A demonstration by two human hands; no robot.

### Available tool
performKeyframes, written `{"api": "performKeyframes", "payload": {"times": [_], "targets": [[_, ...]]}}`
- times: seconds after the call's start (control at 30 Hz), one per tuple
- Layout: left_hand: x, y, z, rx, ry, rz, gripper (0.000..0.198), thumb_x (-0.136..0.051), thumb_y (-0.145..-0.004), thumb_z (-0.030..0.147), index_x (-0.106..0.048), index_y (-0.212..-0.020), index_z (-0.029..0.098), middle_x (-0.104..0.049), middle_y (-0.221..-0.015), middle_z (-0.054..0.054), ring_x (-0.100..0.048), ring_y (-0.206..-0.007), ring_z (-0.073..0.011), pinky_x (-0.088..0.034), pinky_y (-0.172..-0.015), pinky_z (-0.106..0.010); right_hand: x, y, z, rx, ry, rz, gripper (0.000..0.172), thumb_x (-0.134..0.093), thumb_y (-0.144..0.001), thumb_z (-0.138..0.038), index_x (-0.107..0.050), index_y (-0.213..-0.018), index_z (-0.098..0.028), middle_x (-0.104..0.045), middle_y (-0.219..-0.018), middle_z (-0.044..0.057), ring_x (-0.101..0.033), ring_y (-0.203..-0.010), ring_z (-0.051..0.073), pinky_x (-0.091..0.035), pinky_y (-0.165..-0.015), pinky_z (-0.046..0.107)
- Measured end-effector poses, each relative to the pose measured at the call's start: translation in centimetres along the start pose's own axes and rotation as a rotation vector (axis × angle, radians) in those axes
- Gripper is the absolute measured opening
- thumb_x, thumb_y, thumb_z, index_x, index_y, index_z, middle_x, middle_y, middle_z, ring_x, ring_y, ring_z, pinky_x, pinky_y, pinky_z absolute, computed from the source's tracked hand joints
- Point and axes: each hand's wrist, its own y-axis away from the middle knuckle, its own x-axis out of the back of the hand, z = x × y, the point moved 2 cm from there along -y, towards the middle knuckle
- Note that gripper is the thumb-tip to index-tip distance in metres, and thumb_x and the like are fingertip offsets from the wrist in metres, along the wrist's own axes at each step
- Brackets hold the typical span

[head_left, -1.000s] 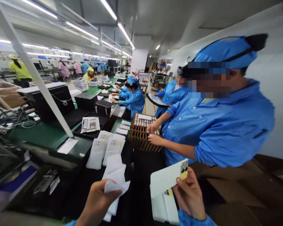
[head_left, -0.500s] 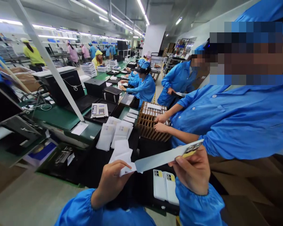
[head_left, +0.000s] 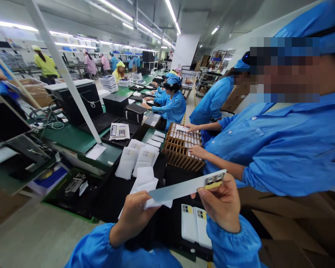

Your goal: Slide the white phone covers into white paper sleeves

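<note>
My right hand (head_left: 222,204) is closed on a white smartphone (head_left: 181,189) near its camera end, which has a yellow patch. The phone is tilted, its far end down to the left. My left hand (head_left: 134,214) pinches a thin white pouch (head_left: 166,204). The phone's lower end meets this pouch beside my left fingers; how far it is inside cannot be told. Beyond my left hand lie several more white pouches (head_left: 145,179) on the black surface. Two white phones (head_left: 189,229) with camera ends away from me lie below my right hand.
A brown divided box (head_left: 181,149) holding white items stands ahead, with a co-worker's hands (head_left: 198,151) on it. Several white phones (head_left: 154,143) lie left of it. A calculator (head_left: 120,131) sits farther back. A slanted white post (head_left: 64,70) rises at left.
My right hand has moved left with the phone, bringing its lower end over the pouch at my left fingers. One co-worker's hand has shifted to the box's far side.
</note>
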Motion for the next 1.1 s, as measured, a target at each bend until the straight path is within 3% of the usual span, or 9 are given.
{"api": "performKeyframes", "payload": {"times": [0.43,0.63,0.9,1.1], "targets": [[-0.4,-0.3,-0.8,0.037,-0.008,-0.013,0.015,-0.067,-0.082,0.028,-0.072,-0.074,0.016,-0.071,-0.063,-0.001,-0.064,-0.057,-0.0130,-0.047,-0.053,-0.020,0.2,0.1,0.4,0.005,0.052,-0.020,0.034,-0.071,-0.077,-0.010,-0.050,-0.099,-0.025,-0.069,-0.076,-0.004,-0.069,-0.058,0.015,-0.060,-0.053,0.029],[-0.5,-0.3,-0.8,0.013,-0.074,-0.013,0.028,-0.066,-0.083,0.031,-0.064,-0.059,0.015,-0.063,-0.053,0.001,-0.056,-0.050,-0.0093,-0.042,-0.049,-0.018,0.1,-0.2,0.2,0.036,0.064,-0.046,0.032,-0.069,-0.080,-0.011,-0.049,-0.101,-0.025,-0.069,-0.076,-0.005,-0.070,-0.058,0.014,-0.060,-0.054,0.028],[-0.6,-0.4,-1.0,0.066,0.032,-0.042,0.016,-0.066,-0.082,0.028,-0.072,-0.073,0.016,-0.072,-0.065,-0.002,-0.063,-0.057,-0.0131,-0.046,-0.056,-0.021,-0.2,-0.3,1.1,0.041,0.018,-0.079,0.030,-0.067,-0.081,-0.008,-0.051,-0.100,-0.026,-0.069,-0.079,-0.006,-0.069,-0.061,0.013,-0.060,-0.055,0.027],[-0.3,-0.5,-0.9,0.143,0.115,-0.057,0.016,-0.067,-0.080,0.025,-0.072,-0.068,0.016,-0.070,-0.062,-0.001,-0.062,-0.055,-0.0124,-0.044,-0.053,-0.020,0.9,0.0,1.1,0.029,0.057,-0.059,0.031,-0.068,-0.080,-0.009,-0.052,-0.101,-0.026,-0.070,-0.079,-0.004,-0.069,-0.061,0.013,-0.059,-0.056,0.026]]}}
